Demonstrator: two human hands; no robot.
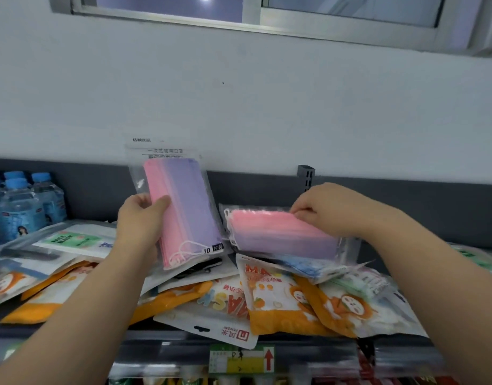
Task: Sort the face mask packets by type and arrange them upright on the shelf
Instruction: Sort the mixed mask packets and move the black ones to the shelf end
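My left hand [140,222] grips a clear packet of pink-to-purple masks [183,207], held upright above the shelf with my thumb across its front. My right hand [326,209] pinches the far edge of a second pink-and-purple packet [278,232], which lies tilted on top of the heap. Under both hands the dark shelf [81,195] holds a jumbled pile: orange-and-white cartoon mask packets [278,304], a white packet with a green "FACE MASK" label [72,240], a blue mask packet [303,266] and a black mask packet [200,269]. All of these lie flat or overlapping.
Shrink-wrapped water bottles with blue caps [20,207] stand at the shelf's left end. A dark upright bracket [306,176] rises from the back panel near my right hand. A price tag with a red arrow [242,358] sits on the front rail, more goods below.
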